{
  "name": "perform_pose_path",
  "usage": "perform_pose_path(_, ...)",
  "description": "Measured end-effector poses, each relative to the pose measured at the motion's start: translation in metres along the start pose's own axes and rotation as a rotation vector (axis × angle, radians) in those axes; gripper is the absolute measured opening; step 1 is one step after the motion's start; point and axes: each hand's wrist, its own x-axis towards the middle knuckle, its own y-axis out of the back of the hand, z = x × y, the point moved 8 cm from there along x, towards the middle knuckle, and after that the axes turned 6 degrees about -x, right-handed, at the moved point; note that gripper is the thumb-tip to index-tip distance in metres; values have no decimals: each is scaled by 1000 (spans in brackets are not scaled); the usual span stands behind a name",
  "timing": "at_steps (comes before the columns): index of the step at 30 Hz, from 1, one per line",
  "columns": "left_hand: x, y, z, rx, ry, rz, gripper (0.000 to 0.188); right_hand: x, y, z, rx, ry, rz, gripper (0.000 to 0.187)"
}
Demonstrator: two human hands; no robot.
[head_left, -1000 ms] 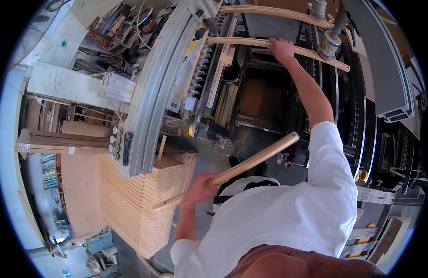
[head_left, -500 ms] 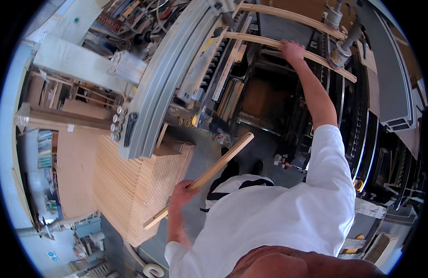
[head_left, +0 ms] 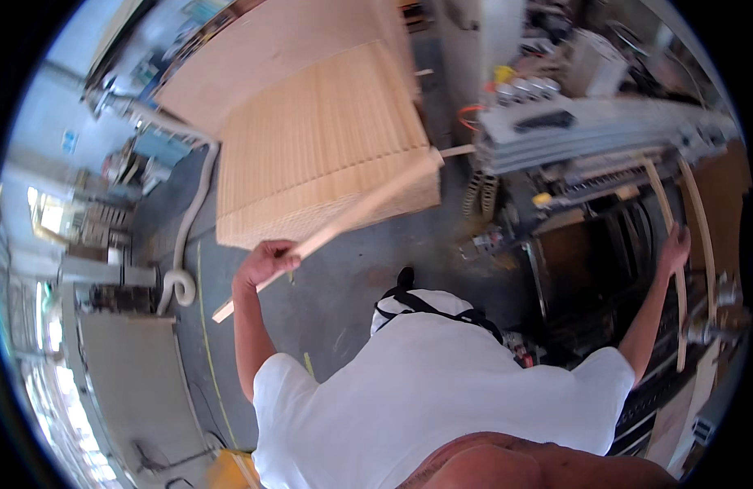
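A long pale wooden slat (head_left: 356, 216) slants across the left half of the view, with my left hand (head_left: 266, 262) closed around it near its lower end. Its far end passes in front of a big stack of similar slats (head_left: 327, 122). Far to the right, my right hand (head_left: 676, 248) has its fingers closed on a second slat (head_left: 680, 306), which lies across the machine (head_left: 580, 244). Just beyond that one, a third slat (head_left: 702, 220) lies roughly alongside, apart from the hand.
A grey metal beam (head_left: 588, 134) of the machine runs along the upper right, with round knobs on top. Metal cylinders (head_left: 702, 326) stand by the slats at far right. A pale hose (head_left: 198, 196) trails over the grey floor (head_left: 344, 285) at left, near a large pale cabinet (head_left: 136, 375).
The view has swung left, bringing the stack to the upper middle and the machine to the right. My left hand has carried its slat toward the stack; my right hand stays on its slat.
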Motion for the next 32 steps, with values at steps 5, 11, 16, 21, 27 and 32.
perform_pose_path(5,4,145,-44,-253,-131,341,34,-134,7,-153,661,-11,-112,34)
perform_pose_path(11,96,353,-118,-102,-117,757,37,-364,-40,-309,657,13,-627,15)
perform_pose_path(16,165,499,-203,40,-47,1059,40,-509,-55,-400,421,204,-1028,14)
perform_pose_path(21,235,528,-219,116,31,1037,43,-591,-46,-352,283,-83,-1169,15)
perform_pose_path(27,276,560,-248,32,56,976,46,-614,-38,-305,59,-178,-1289,17)
perform_pose_path(32,295,556,-220,211,99,936,49,-646,-37,-274,45,-382,-1227,19)
